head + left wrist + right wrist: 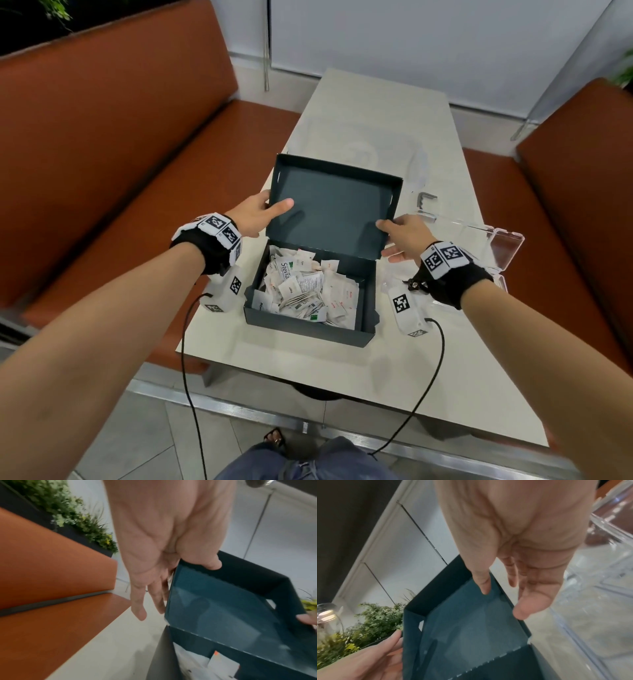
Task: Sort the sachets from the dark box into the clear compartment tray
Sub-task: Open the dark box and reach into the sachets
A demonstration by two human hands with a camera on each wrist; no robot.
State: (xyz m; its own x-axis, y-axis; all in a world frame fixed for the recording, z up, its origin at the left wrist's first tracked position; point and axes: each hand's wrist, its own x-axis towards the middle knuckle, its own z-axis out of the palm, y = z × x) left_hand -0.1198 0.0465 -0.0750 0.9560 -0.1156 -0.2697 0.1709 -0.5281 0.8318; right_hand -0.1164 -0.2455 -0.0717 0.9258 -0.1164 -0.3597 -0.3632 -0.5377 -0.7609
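at the table's point(346, 383) left, my left hand point(251, 214) pinches the lid point(334, 209) edge, thumb lying inside on the panel and fingers straight behind it, as the left wrist view shows. the lid stands tilted up and back on its hinge over the box point(308, 329), which sits mid-table near me. inside, the sachets point(305, 291) lie in a loose white heap; none is out yet. on the lid's right edge my right hand point(402, 236) does the same job, thumb on the inner face, fingers spread loosely behind, by the right wrist view more steadying than gripping. right of the box, and just beside it, the tray point(503, 246) lies open on the table; its compartments are too clear to count from here.

as i judge it, the step is opening the lid fully. to do it well i would fold it back evenly with both hands so the hinge does not twist, keep the box from sliding toward the tray, and let go only once the lid rests by itself, leaving the heap free to reach.
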